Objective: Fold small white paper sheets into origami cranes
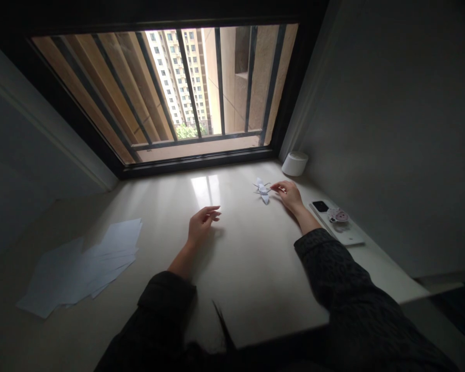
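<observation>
A small white origami crane stands on the pale stone ledge, its wings spread. My right hand is at its right side, with thumb and fingers pinched on a thin paper tip of the crane. My left hand hangs over the middle of the ledge with its fingers loosely apart. That hand holds nothing and touches no object. Dark sleeves cover both my forearms.
Loose white paper sheets lie fanned at the left. A white cylinder stands in the far right corner. A white phone with a pink cartoon grip lies along the right wall. A barred window closes the far end.
</observation>
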{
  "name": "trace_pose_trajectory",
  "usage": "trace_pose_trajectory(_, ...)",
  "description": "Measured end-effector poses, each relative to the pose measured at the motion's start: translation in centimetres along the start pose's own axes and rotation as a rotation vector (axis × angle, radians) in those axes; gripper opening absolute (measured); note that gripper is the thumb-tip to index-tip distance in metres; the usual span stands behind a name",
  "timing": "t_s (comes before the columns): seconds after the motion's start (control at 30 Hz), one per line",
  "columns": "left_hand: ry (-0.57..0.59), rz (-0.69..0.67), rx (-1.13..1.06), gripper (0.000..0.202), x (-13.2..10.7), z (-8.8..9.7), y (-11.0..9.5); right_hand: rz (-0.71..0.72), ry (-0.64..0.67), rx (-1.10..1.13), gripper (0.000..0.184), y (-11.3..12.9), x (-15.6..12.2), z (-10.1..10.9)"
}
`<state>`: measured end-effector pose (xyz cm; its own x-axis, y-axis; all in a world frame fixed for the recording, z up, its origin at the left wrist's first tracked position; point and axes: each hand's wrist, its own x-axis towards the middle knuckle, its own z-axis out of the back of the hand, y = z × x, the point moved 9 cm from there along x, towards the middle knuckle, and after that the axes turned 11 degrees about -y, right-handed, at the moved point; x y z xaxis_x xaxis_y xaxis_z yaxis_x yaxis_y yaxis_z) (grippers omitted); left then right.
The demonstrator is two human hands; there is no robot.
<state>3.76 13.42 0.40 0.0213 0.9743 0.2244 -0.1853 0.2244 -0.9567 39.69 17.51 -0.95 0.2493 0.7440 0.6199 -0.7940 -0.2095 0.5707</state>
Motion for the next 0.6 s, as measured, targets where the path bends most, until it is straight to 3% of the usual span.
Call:
trace_pose_trajectory(0.3,-0.004,0.003,0.004,0.034,0.0,0.0,0.0,-0.037,-0.038,-0.008,0.022,0.3,-0.2,0.8)
trace_pose_trajectory(0.47,-0.006,0.008,-0.002,0.034,-0.1,0.0,-0.2,-0.059,-0.161,-0.011,0.026,0.5,-0.1,2.4)
trace_pose_trajectory(0.6,-0.019,0.009,-0.018,0.034,-0.2,0.1,-0.4,-0.042,-0.206,-0.024,0.028,3.8,0.5,4.6)
